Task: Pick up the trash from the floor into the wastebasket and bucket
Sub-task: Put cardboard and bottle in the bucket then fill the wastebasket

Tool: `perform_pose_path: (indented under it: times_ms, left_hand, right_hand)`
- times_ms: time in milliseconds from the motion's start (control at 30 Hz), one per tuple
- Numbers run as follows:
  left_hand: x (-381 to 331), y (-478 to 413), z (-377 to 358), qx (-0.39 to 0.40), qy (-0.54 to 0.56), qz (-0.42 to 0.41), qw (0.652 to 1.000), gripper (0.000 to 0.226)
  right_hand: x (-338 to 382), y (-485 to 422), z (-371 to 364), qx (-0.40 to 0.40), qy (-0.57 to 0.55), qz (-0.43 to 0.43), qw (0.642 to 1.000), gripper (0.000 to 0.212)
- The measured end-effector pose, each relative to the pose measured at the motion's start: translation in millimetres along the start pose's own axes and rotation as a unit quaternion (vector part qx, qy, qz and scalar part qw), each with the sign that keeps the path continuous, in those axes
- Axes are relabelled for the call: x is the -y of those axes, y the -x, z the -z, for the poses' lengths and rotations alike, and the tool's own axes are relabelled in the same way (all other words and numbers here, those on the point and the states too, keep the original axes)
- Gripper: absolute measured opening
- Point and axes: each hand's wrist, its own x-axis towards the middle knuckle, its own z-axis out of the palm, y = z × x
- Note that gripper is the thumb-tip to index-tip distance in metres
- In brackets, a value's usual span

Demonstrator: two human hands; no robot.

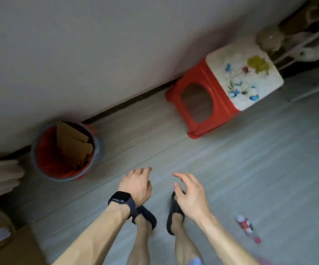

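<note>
A round grey wastebasket (97,148) with a red liner stands against the wall at the left, with brown cardboard pieces (74,144) sticking up inside it. A plastic bottle with a red label (247,227) lies on the floor at the lower right. My left hand (135,183), a dark watch on its wrist, hangs over the floor to the right of the wastebasket, fingers relaxed and holding nothing. My right hand (190,195) hovers beside it with loosely spread fingers, also holding nothing. The bottle lies to the right of my right forearm.
A red plastic stool (208,104) with a white flowered top stands by the wall at the upper right. A rack with pale objects (298,41) fills the far right corner. Folded pale cloth (0,176) and a cardboard box (5,241) sit at the left. My feet wear dark sandals (174,213).
</note>
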Motion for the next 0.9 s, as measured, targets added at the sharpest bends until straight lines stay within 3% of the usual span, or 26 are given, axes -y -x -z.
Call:
perform_pose_path:
  times_ms: [100, 200, 367, 500, 667, 800, 900]
  left_hand:
    - [-67.0, 2.1, -41.7, 0.062, -0.051, -0.057, 0.995, 0.053]
    - [-129.5, 8.9, -82.8, 0.093, -0.098, -0.105, 0.985, 0.052]
    - [-231.2, 16.0, -163.1, 0.118, -0.15, -0.141, 0.971, 0.052]
    - [-290.4, -10.0, -263.2, 0.124, -0.168, -0.126, 0.97, 0.053]
    - [-328.7, -100.9, -432.7, 0.133, -0.162, -0.069, 0.975, 0.055]
    - [-324.9, -166.2, -536.3, 0.152, -0.22, -0.062, 0.962, 0.06]
    - [-304.9, -199.2, -597.1, 0.148, -0.238, -0.057, 0.958, 0.065]
  right_hand:
    - [-77.8, 51.0, 30.9, -0.064, -0.007, -0.072, 0.995, 0.03]
    - [-149.8, 99.2, 61.1, -0.069, -0.008, -0.152, 0.986, 0.031]
    - [-286.0, 168.9, 105.4, -0.046, -0.004, -0.267, 0.963, 0.039]
    - [-418.0, 193.3, 108.5, -0.012, -0.005, -0.311, 0.95, 0.047]
    - [-612.3, 164.7, 77.8, 0.023, 0.028, -0.335, 0.942, 0.058]
    - [-723.2, 132.1, 40.9, 0.029, 0.057, -0.34, 0.938, 0.065]
    - [-783.1, 112.4, 5.0, 0.034, 0.069, -0.352, 0.933, 0.085]
